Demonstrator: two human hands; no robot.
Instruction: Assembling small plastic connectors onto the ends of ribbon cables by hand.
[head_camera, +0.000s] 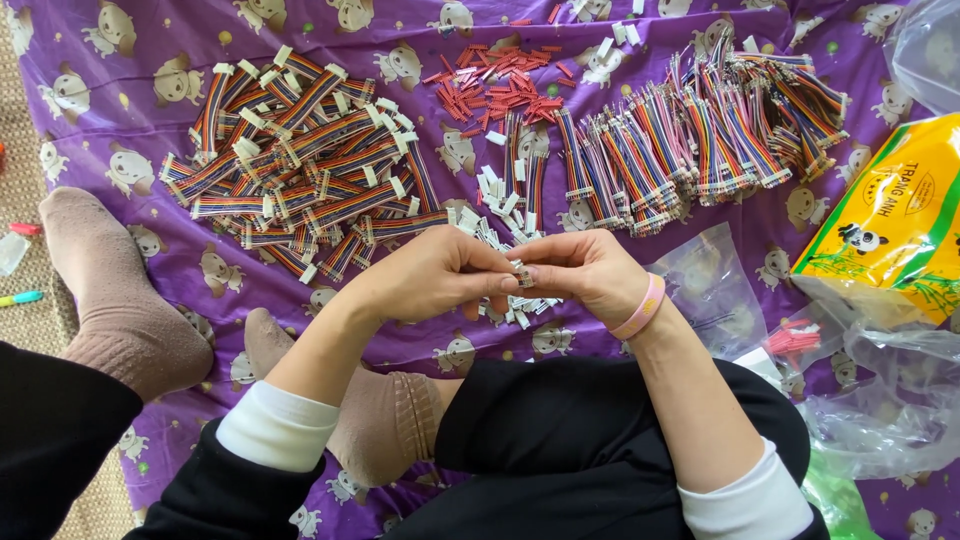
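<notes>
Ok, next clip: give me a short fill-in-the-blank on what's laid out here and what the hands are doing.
1. Both hands pinch a small ____ connector between them.
2. The pink band sits on the ____ wrist.
3. The loose small pieces at top centre are ____.
4. The cloth under everything is ____.

Missing: white; right; red; purple

A purple printed sheet covers the floor; on it lie rainbow cable bundles, red connectors, white connectors and plastic bags.
</notes>
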